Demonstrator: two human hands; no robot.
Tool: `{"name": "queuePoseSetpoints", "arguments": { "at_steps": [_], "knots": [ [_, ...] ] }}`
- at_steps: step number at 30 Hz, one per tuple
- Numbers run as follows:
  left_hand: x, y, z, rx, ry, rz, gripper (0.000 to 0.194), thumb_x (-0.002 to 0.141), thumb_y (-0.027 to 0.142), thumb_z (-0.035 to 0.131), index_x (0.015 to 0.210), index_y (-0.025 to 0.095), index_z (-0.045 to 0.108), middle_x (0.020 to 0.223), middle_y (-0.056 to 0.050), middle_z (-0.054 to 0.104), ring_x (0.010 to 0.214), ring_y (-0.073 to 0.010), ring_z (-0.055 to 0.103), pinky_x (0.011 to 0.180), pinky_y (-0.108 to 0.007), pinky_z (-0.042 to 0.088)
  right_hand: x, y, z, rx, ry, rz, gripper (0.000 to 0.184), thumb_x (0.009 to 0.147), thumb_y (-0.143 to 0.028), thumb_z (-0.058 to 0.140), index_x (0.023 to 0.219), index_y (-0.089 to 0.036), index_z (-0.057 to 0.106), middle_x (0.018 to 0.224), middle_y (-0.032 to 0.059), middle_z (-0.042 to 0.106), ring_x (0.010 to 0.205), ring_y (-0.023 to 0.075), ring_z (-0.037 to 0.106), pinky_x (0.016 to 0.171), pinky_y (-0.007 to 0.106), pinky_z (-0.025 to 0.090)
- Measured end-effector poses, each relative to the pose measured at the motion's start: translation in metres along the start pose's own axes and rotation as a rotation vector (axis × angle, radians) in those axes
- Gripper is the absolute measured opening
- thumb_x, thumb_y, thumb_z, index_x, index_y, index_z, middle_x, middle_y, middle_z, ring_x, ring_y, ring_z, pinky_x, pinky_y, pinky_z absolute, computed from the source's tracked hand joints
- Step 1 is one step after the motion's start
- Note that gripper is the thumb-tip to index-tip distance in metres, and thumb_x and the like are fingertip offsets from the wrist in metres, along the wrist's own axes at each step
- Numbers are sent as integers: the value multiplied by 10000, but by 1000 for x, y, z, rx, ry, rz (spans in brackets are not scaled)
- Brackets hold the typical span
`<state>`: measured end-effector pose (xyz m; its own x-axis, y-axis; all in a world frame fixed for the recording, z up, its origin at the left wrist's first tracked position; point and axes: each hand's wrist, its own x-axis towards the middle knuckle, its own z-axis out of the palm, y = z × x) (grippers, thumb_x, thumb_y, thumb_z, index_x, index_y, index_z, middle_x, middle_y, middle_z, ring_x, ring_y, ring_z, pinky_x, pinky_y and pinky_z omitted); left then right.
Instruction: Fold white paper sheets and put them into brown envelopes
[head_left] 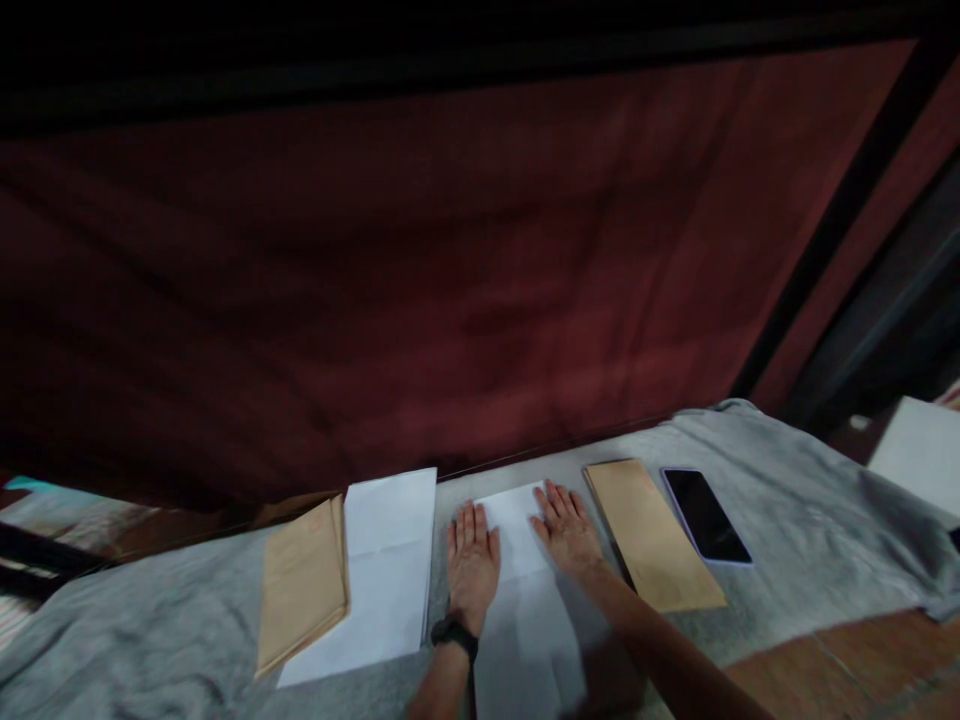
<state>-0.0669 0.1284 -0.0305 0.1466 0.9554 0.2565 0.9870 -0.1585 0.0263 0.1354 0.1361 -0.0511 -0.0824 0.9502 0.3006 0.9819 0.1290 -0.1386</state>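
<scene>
Grey cloth [795, 520] beneath both hands | left hand [472, 565] and right hand [568, 530] apart, palms down on creased white sheet [519, 610] between them | leftward: white papers [390, 570], left brown stack [301, 580] | rightward: right brown stack [652, 540], then phone [706, 515]

A grey cloth [172, 615] covers a long, low surface, lying fairly smooth in the middle and rumpled into soft folds toward both ends. Toward its left side, a pile of brown envelopes [301, 585] partly overlaps a stack of white paper [386, 585], which has a crease running across it. Near the middle lies a creased white sheet [523, 545], its long side running from the far edge of the cloth toward the near one. Just to its right rest more brown envelopes [654, 540], set at a slant, and beside these a dark-screened phone [705, 515] in a pale purple case lies face up
</scene>
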Motion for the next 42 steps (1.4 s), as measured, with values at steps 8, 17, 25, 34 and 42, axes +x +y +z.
{"name": "queuePoseSetpoints", "arguments": {
  "at_steps": [8, 17, 25, 34, 42],
  "knots": [
    [12, 69, 5, -172, -104, 125, 543, 1025, 294, 265, 1536, 154, 388, 1608, -73, 374, 1508, -219, 292, 1244, -454, 267, -1, 3, 2, -3, -35, 4, 535, 1026, -341, 334, 1549, -241, 381, 1601, 84, 369, 1470, 250, 358, 1228, 472, 197],
    [9, 27, 1, -85, -53, 62, 564, 999, 256, 291, 1546, 142, 365, 1590, -94, 394, 1504, -238, 304, 1231, -474, 276, -1, 3, 0, 34, -12, 0, 537, 1040, -395, 329, 1540, -212, 402, 1591, 106, 378, 1458, 269, 380, 1221, 494, 208],
    [-2, -1, 1, -27, -1, -30, 568, 995, 289, 309, 1535, 128, 385, 1584, -111, 397, 1492, -252, 330, 1220, -481, 284, -1, 1, -6, 35, -14, 12, 532, 1043, -407, 330, 1530, -213, 419, 1592, 93, 377, 1450, 269, 391, 1217, 488, 212],
    [-25, -27, 0, -22, 107, -81, 559, 1004, 292, 281, 1518, 120, 419, 1512, -129, 509, 1440, -263, 424, 1190, -475, 349, 0, 1, -3, 59, -40, 20, 553, 1044, -433, 296, 1535, -205, 411, 1603, 104, 351, 1458, 281, 379, 1211, 500, 214],
    [-87, -3, -20, -144, 53, 49, 598, 1006, 353, 382, 1576, 194, 299, 1596, -96, 395, 1471, -264, 372, 1156, -484, 409, 0, 0, -4, 45, -39, 23, 543, 1039, -412, 310, 1529, -207, 421, 1592, 98, 378, 1459, 275, 377, 1211, 491, 209]
  ]
}}
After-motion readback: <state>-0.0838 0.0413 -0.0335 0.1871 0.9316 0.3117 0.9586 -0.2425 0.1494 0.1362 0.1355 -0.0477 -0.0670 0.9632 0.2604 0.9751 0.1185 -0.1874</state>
